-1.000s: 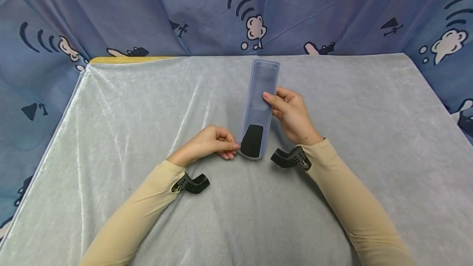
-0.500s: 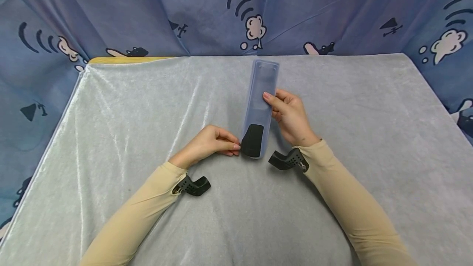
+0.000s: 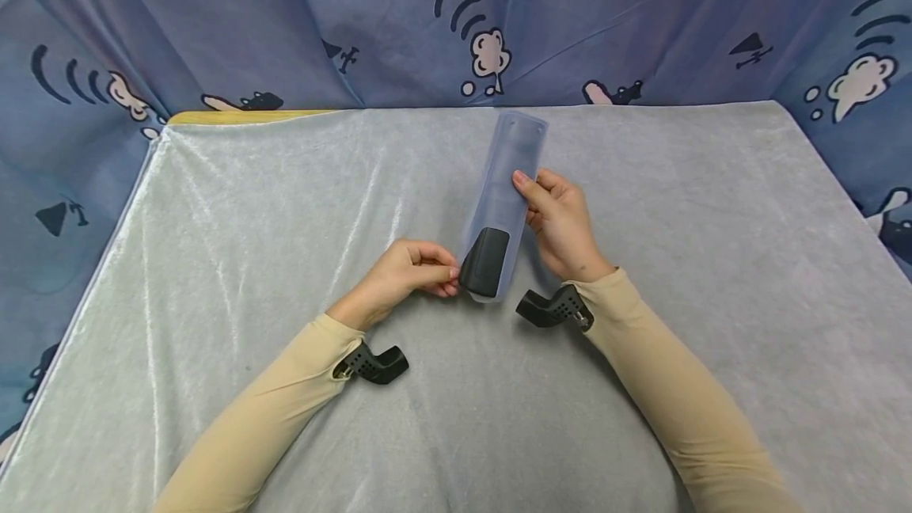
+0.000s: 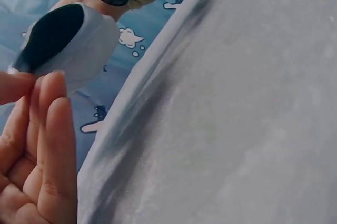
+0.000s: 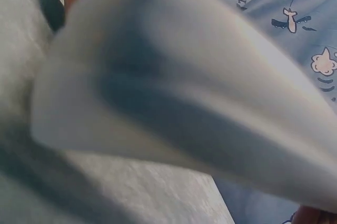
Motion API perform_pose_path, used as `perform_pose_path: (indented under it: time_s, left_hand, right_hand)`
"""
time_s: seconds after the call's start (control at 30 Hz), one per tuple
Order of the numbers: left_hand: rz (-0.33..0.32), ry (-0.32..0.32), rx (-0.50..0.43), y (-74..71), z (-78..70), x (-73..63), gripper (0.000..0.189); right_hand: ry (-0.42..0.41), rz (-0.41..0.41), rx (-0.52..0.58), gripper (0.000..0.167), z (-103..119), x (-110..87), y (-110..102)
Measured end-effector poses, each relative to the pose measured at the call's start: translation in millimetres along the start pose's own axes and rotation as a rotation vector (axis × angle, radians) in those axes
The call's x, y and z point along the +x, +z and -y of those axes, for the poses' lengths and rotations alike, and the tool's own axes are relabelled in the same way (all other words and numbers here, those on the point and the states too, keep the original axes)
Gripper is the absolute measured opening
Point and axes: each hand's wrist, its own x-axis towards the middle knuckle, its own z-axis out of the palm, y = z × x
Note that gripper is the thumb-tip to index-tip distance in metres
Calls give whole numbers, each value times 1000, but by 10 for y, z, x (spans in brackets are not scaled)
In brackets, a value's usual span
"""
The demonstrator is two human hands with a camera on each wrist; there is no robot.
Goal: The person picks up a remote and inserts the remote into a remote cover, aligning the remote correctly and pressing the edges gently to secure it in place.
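A long, translucent bluish sleeve [image 3: 492, 200] is held above the grey cloth, its far end leaning slightly right. A smooth black piece [image 3: 486, 264] shows at its near end; how far it runs inside cannot be told. My right hand [image 3: 566, 224] grips the sleeve's right side, thumb on top and fingers behind. At the lower left corner, my left hand [image 3: 409, 275] pinches the sleeve's edge between thumb and fingertips, beside the black piece. The left wrist view shows the black end [image 4: 55, 34] framed by the pale sleeve [image 4: 97, 50]. In the right wrist view the sleeve [image 5: 210, 87] is blurred.
Grey velvety cloth [image 3: 285, 204] covers the table, with creases on the left. A blue printed curtain [image 3: 399, 30] surrounds the back and sides. A yellow strip [image 3: 242, 116] shows along the back left edge. Black wrist mounts [image 3: 381, 364] stick out from both sleeves.
The sleeve's far end has swung slightly right and its near end has lifted a little. More of the black piece's side shows. My left hand has shifted slightly left.
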Motion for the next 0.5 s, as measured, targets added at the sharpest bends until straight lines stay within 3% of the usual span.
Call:
perform_pose_path:
  time_s: [0.5]
  left_hand:
    - [157, -4, 93, -13, -64, -34, 6]
  right_hand:
    - [20, 48, -125, 15, 28, 36, -80]
